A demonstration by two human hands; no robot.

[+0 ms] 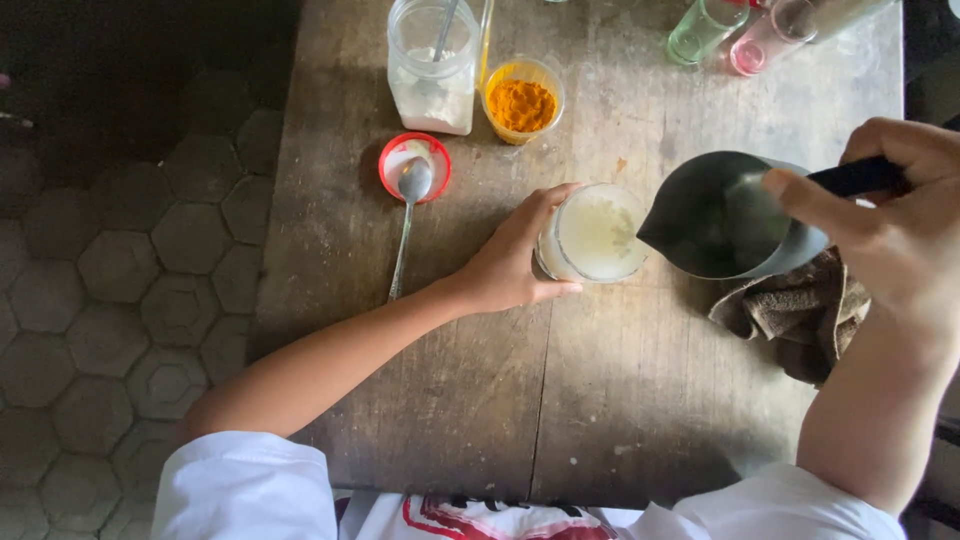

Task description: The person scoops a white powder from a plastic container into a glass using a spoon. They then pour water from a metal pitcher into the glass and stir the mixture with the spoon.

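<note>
My left hand [510,262] wraps around a clear glass [596,235] of pale cloudy liquid standing on the wooden table [440,380]. My right hand [890,215] grips the black handle of a dark metal pot [725,215], tilted with its spout at the glass's right rim. The thumb rests on the pot's edge.
A brown cloth [800,310] lies under the pot. A metal spoon [408,215] rests on a red lid [414,165]. Behind stand a jar of white powder [432,70], a cup of orange powder [522,100], and green [700,30] and pink glasses [765,40]. Hexagonal floor tiles lie left.
</note>
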